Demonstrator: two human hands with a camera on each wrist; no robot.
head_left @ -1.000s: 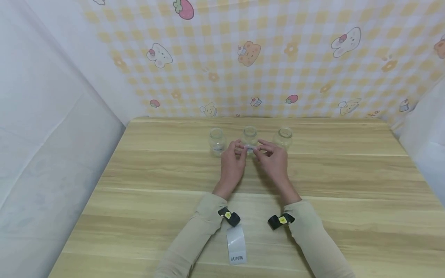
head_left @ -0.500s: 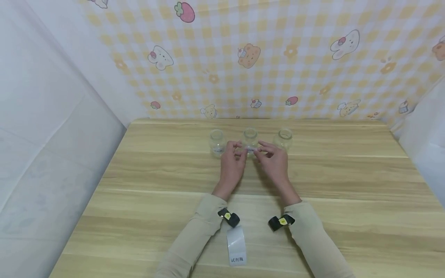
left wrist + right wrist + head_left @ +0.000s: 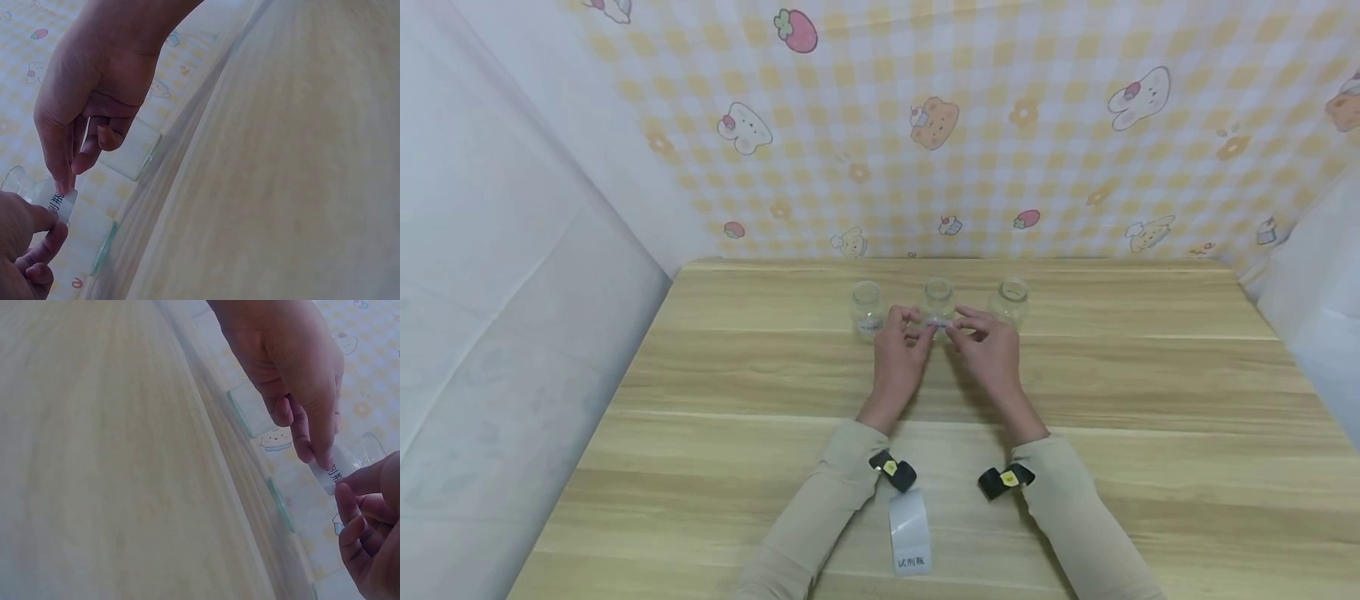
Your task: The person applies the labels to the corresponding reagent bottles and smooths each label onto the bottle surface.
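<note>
A small white label (image 3: 938, 323) with dark writing lies across the front of the middle glass jar (image 3: 938, 292). My left hand (image 3: 898, 354) pinches its left end, thumb and forefinger at the jar's side. At the other end, my right hand (image 3: 992, 354) holds it the same way. Close up, dark characters show on the label (image 3: 60, 201) between the fingertips of both hands; whether it fully sticks to the glass cannot be told. Another glass jar (image 3: 867, 298) with a lettered label stands to the left. A third jar (image 3: 1013, 292) sits right, partly behind my right hand.
On the wooden table (image 3: 737, 475), a strip of glossy label sheet (image 3: 910, 533) with one written label lies between my forearms. A yellow checked cloth (image 3: 865, 125) hangs behind the table, and white sheeting (image 3: 527, 317) covers the left side.
Both hands stay at the middle jar with only tiny finger shifts along the label. The head view has tilted slightly. The jars have not moved.
</note>
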